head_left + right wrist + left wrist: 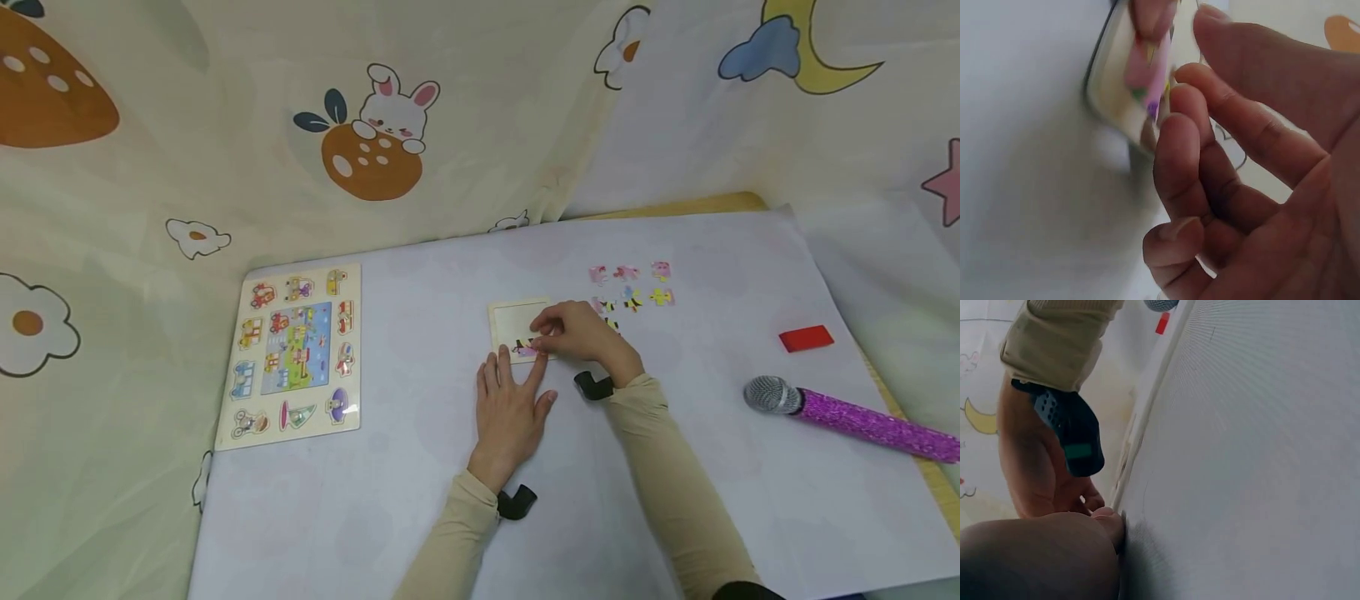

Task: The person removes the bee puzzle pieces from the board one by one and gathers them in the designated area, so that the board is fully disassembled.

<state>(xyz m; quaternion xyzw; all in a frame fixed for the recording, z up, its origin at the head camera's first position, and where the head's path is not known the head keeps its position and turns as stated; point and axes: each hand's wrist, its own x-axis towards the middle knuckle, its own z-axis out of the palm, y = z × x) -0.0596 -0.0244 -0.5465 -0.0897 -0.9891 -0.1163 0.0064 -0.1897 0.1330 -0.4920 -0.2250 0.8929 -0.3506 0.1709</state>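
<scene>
A shallow pale puzzle tray (517, 317) lies mid-table, with joined pink jigsaw pieces (522, 350) along its near edge. My left hand (512, 417) lies with fingers extended at that edge. In the right wrist view, one of its fingertips (1154, 19) presses on the pink pieces (1147, 75). Over the tray's right side is my right hand (577, 333), fingers loosely bent. Its thumb and fingertips stand apart beside the pieces, and nothing shows held between them. In the left wrist view, the right hand (1035, 469) shows beyond the left, the tray hidden.
Several loose jigsaw pieces (626, 272) lie beyond my right hand. A larger vehicle puzzle board (348, 333) is at the left. On the right are a red block (806, 338) and a purple glittery microphone (862, 417). Printed cloth (262, 183) hangs behind the table.
</scene>
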